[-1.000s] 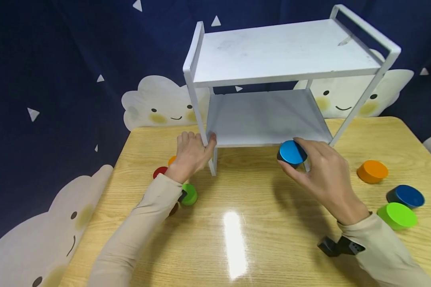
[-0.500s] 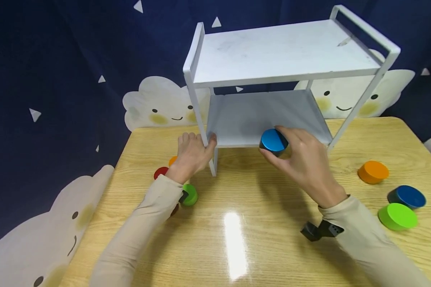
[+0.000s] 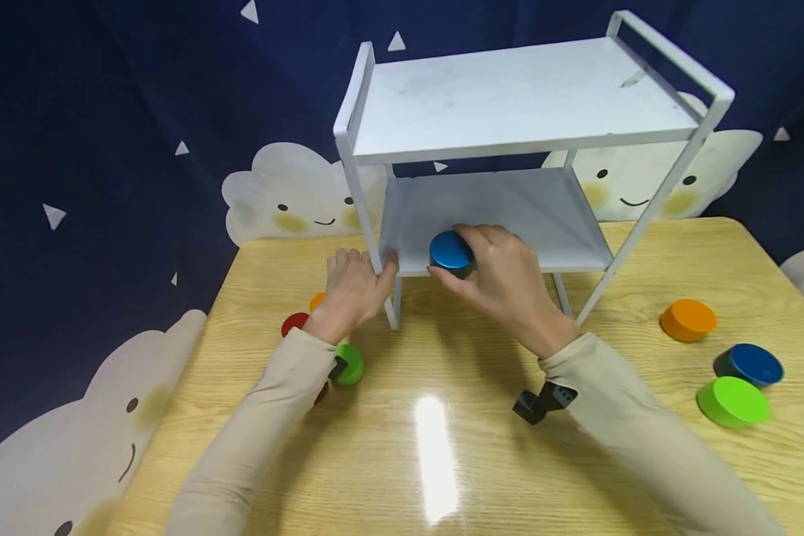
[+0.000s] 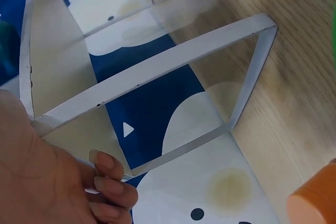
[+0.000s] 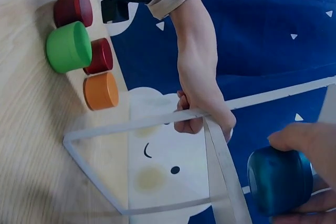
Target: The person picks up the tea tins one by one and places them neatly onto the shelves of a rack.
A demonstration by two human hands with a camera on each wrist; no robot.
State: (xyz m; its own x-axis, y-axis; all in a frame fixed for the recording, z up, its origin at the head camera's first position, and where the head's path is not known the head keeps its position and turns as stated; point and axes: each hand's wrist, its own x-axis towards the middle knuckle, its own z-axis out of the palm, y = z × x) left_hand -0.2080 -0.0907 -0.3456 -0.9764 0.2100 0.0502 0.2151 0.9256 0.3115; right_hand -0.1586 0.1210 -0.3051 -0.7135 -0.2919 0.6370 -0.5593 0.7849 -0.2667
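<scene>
My right hand (image 3: 509,286) pinches a short blue cylinder (image 3: 450,251) between thumb and fingers, its flat metallic top facing up. It sits at the front edge of the lower board (image 3: 543,201) of a white two-tier shelf rack (image 3: 529,97), left of the middle. At the rack's front left corner, my left hand (image 3: 353,286) grips the post where it meets that lower board, thumb on the inner side. The right wrist view shows the blue cylinder (image 5: 278,179) near the board's edge, and the left hand's fingers (image 5: 189,124) curled by the post.
An orange cylinder (image 3: 688,320), a dark blue cylinder (image 3: 748,365) and a light green cylinder (image 3: 733,402) stand on the wooden table (image 3: 509,476) at the right. Left of the rack, partly behind the left arm, are green (image 5: 68,47), orange (image 5: 101,92) and dark red cylinders (image 5: 73,9).
My right hand has carried the blue cylinder leftward and slightly up, from the front right of the lower board to left of its middle. The left hand keeps its grip on the post.
</scene>
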